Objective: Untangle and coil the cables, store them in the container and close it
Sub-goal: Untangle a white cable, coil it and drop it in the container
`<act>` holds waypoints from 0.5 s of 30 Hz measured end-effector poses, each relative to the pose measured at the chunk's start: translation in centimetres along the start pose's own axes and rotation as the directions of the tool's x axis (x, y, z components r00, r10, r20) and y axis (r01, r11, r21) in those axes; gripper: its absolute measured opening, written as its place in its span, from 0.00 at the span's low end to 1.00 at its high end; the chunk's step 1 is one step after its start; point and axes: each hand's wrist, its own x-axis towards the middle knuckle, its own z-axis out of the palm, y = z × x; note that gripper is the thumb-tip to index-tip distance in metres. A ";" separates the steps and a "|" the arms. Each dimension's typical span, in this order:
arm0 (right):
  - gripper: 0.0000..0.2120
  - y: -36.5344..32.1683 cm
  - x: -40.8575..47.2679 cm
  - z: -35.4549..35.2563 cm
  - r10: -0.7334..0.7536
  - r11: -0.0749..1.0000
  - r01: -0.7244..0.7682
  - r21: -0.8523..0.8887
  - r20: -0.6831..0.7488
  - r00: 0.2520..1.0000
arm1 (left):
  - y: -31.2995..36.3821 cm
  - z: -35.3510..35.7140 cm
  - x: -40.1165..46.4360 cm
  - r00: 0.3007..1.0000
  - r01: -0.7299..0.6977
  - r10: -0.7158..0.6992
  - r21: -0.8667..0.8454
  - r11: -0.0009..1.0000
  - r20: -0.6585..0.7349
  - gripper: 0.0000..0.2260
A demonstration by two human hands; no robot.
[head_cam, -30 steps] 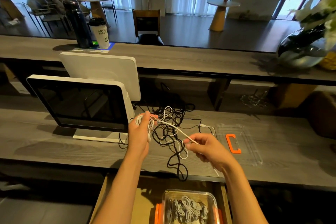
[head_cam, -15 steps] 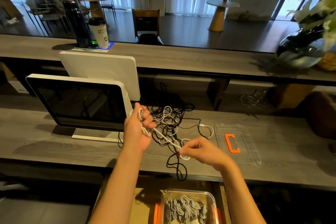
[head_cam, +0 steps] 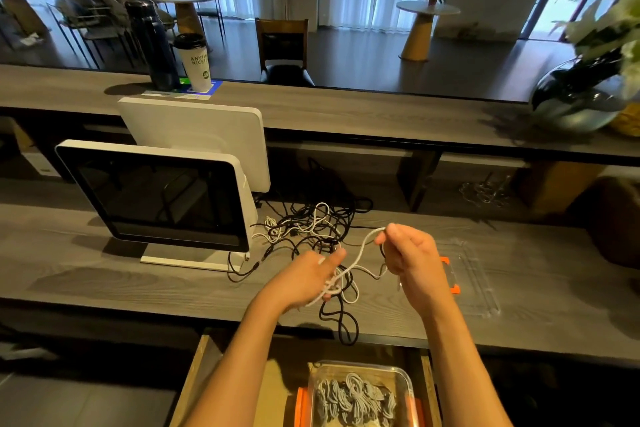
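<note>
Nearest, a clear plastic container [head_cam: 360, 395] with orange clips sits below the desk edge, grey coiled cables inside. Above the grey wooden desk [head_cam: 104, 274], the left hand [head_cam: 308, 279] has white cable [head_cam: 360, 253] looped around its fingers; the right hand [head_cam: 408, 253] pinches that cable's far end. Beyond lies a black-and-white cable tangle [head_cam: 311, 225].
</note>
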 end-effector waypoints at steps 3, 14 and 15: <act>0.16 0.9 0.1 0.1 0.058 0.998 -0.058 0.002 -0.141 0.988 | -0.1 0.5 -0.6 0.963 0.056 -0.002 -0.195 0.979 0.269 0.34; 0.14 1.7 0.0 -0.1 0.154 0.984 -0.170 -0.056 -0.216 0.964 | -0.7 0.3 0.5 0.992 -0.122 0.125 -0.522 0.844 -0.030 0.16; 0.15 1.8 0.0 0.0 0.159 0.980 -0.178 -0.089 -0.188 0.969 | -0.8 0.4 0.7 0.989 -0.125 0.064 -0.535 0.836 -0.131 0.16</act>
